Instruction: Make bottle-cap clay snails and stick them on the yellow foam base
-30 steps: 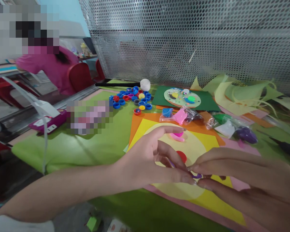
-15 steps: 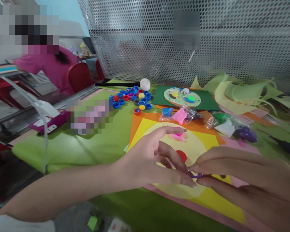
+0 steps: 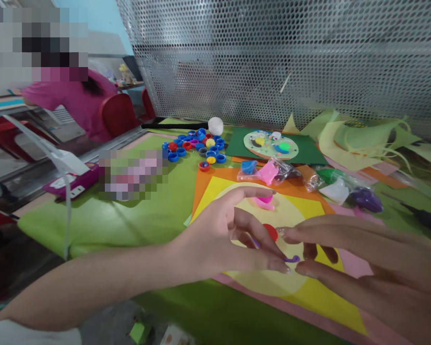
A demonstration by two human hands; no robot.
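Note:
My left hand reaches in from the left and pinches a thin purple clay strip between thumb and fingers, low over a pale yellow paper circle. My right hand comes in from the right. Its forefinger is raised off its thumb, and both fingertips sit right by the strip's curled end. A red clay dot and a pink clay piece lie on the circle just beyond my fingers. The circle rests on a yellow sheet over orange paper.
Several bottle caps and a white ball lie at the back, beside a decorated disc on dark green paper. Bags of coloured clay and paper scraps spread to the right. A perforated metal screen stands behind. A person in pink sits far left.
My right forefinger has lifted off its thumb, so that hand's pinch on the purple strip has opened. My left hand has hardly moved.

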